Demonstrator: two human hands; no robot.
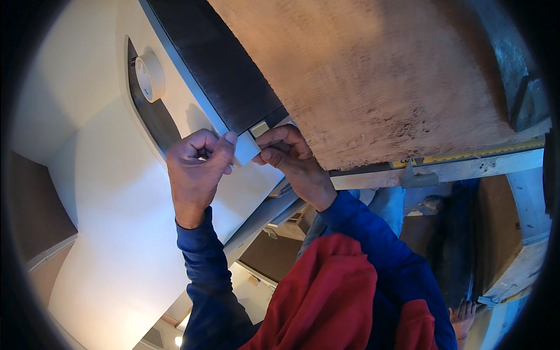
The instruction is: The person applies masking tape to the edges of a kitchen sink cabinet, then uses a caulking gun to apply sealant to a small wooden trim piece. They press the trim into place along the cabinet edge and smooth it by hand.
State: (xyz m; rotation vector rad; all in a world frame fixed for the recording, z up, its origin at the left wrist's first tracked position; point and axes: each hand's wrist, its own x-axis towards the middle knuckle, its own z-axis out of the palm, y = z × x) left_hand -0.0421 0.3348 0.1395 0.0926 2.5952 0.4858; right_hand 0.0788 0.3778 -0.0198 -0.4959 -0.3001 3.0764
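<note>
White strip (247, 150), both grips (199, 156) (296, 166) pinching it

Rough, wood-like grain on brown board (373, 76) at one o'clock; smooth, near-matt finish on black panel (221, 64) at eleven. Faint sheen on pale strip (247, 150) near centre, toward ten, and on smooth white panel (134, 233) at eight. Soft, matt cloth in red garment (326, 286) at five.

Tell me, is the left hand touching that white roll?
Apart. The head view shows it: the white roll is up and to the left of the left hand, with a clear gap between them.
</note>
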